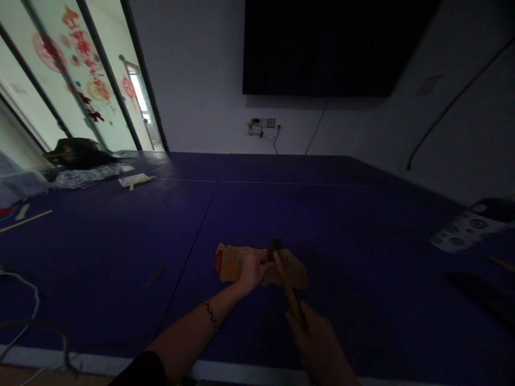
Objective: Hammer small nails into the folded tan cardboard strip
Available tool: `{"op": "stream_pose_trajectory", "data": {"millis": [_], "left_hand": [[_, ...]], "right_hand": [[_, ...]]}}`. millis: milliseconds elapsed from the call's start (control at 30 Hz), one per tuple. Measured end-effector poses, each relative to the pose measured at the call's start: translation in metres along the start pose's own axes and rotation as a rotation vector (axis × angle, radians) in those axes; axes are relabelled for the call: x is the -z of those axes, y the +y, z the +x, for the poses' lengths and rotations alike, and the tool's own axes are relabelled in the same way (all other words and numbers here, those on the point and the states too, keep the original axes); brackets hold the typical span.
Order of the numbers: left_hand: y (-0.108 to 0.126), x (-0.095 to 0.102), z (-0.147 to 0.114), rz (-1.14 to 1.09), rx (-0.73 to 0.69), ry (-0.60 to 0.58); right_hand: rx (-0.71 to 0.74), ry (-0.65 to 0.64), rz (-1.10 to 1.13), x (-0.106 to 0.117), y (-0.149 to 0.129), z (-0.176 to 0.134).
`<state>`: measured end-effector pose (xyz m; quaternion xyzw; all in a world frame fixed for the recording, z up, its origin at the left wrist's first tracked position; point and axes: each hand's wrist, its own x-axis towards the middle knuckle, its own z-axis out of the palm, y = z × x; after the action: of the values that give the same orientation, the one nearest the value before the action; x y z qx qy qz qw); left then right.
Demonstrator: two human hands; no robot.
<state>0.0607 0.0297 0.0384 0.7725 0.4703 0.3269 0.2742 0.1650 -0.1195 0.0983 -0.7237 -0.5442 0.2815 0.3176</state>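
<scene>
My right hand [316,338] is wrapped round the wooden handle of a hammer [286,281]. The dark hammer head is over a flat tan-and-orange piece [230,264] with a red end, which lies on the purple surface; its kind is unclear. My left hand [251,269] rests on that piece, its fingers drawn together close beside the hammer head. Whatever those fingers pinch is too dim and covered to make out. Whether the hammer head touches anything, I cannot tell.
Thin dark sticks [155,276] lie on the purple surface [181,209] to the left. Cables [34,300] run along the left front edge. A patterned white container [462,230] and a dark flat object [478,292] are at right. Behind hangs a television [322,48].
</scene>
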Motion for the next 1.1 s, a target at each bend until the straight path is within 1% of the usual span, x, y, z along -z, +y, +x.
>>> {"op": "stream_pose_trajectory", "data": {"millis": [100, 233, 400, 567, 700, 767, 867, 933, 1000, 1067, 1100], "left_hand": [[0.001, 0.000, 0.000, 0.011, -0.002, 0.002], [-0.002, -0.003, 0.002, 0.019, -0.012, -0.007], [-0.005, -0.006, 0.003, 0.037, -0.010, 0.001], [-0.002, -0.002, 0.002, 0.046, -0.021, -0.013], [0.001, 0.000, 0.001, 0.057, -0.017, -0.019], [0.003, 0.000, 0.000, 0.068, -0.013, -0.020], [0.003, 0.000, 0.000, 0.093, -0.004, -0.019], [0.003, 0.001, 0.000, 0.111, -0.005, -0.028], [0.003, 0.000, 0.001, 0.127, -0.008, -0.038], [0.003, 0.000, 0.001, 0.144, -0.011, -0.046], [0.003, 0.000, 0.001, 0.154, -0.012, -0.046]], "right_hand": [[0.001, -0.069, 0.024, 0.003, -0.006, -0.003], [0.026, 0.012, -0.034, 0.005, -0.010, -0.003], [-0.008, -0.041, -0.066, 0.004, -0.009, 0.000], [0.018, -0.014, 0.001, 0.004, -0.011, -0.002], [0.002, 0.016, -0.023, -0.001, -0.007, 0.002], [-0.003, 0.008, 0.015, 0.000, -0.004, 0.002], [-0.046, -0.042, 0.178, 0.006, -0.001, -0.003], [-0.106, -0.050, 0.368, 0.009, 0.001, -0.006], [-0.168, 0.003, 0.607, 0.010, 0.006, -0.006], [-0.214, 0.080, 0.842, 0.006, 0.014, -0.003], [-0.232, 0.096, 0.934, 0.004, 0.019, -0.001]]}}
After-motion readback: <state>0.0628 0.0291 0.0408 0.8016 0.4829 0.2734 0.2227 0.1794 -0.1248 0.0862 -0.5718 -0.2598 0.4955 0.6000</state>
